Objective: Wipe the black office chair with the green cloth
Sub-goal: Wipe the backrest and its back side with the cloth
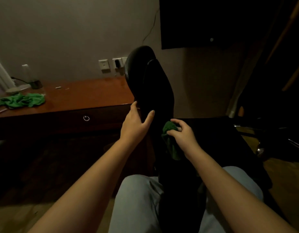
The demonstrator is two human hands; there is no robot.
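Now the left hand [137, 121] clasps the black office chair [152, 84] while right hand [182, 134] fingers pinch the green cloth [169, 130].

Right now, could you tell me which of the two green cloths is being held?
The bunched green cloth in the right hand, down by the black office chair. The other green cloth lies spread on the wooden desk, untouched.
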